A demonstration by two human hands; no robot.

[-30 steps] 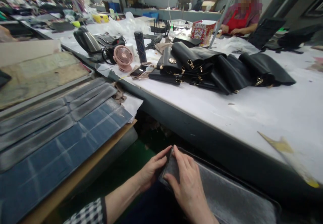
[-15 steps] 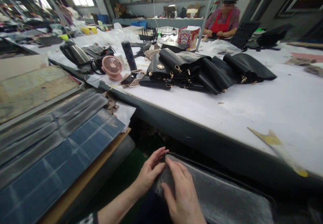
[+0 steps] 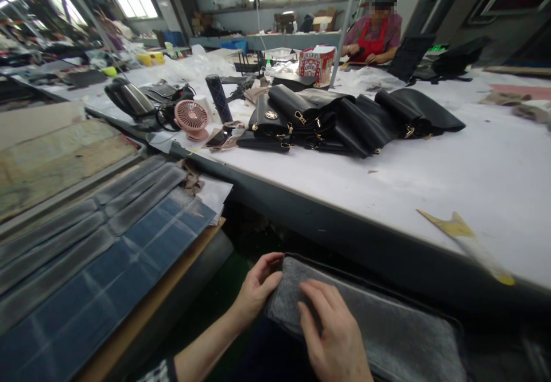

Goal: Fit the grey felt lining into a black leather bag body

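Nearest: grey panel (image 3: 400,319), long, slanting toward lower right, in front of the white table (image 3: 327,175). Dark edging (image 3: 379,288) present along the far long side, apparently settled; near side partly hidden by the right hand (image 3: 333,327), so finish there not confirmable, nor amount left.

Right hand: over the panel's left portion, back of hand upward, fingers half curled, thumb spread from index finger. Rests on the face or just above; contact uncertain, no grip visible.

Left hand (image 3: 258,287): at the panel's left end, forearm reaching up from below, fingers bent around the upper corner, thumb against the short end. Appears to pinch the corner.

To the left: blue board (image 3: 146,250) bearing grey strips (image 3: 148,198), laid flat in two groups, well apart from both hands.

Beyond, on the table: black bags (image 3: 365,124) in a pile; pink fan (image 3: 191,117) to their left. Farthest: co-worker (image 3: 374,38) in red.
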